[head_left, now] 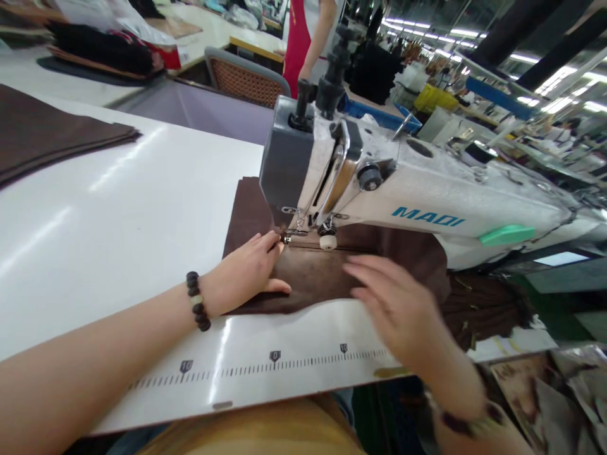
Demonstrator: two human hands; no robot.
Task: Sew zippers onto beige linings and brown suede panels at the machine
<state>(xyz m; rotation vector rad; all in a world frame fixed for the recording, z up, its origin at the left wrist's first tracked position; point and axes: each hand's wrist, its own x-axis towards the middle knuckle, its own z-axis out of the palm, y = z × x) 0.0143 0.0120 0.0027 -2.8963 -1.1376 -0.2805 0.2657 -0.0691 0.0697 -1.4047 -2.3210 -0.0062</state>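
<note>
A dark brown piece of fabric lies under the needle area of a sewing machine, with a narrow straight strip or seam running along it. My left hand rests on the fabric's left part, fingertips beside the presser foot and thumb stretched away from them. Under those fingertips, details are hidden. My right hand, smeared by motion, hovers at or just over the fabric's right front part, fingers extended and somewhat apart. Whether it touches the cloth I cannot tell; nothing shows in it.
Stacked brown fabric lies at the table's far left. A printed ruler scale runs along the front edge. Bunched brown pieces lie right of the machine. Behind stand a chair and a person in a red apron.
</note>
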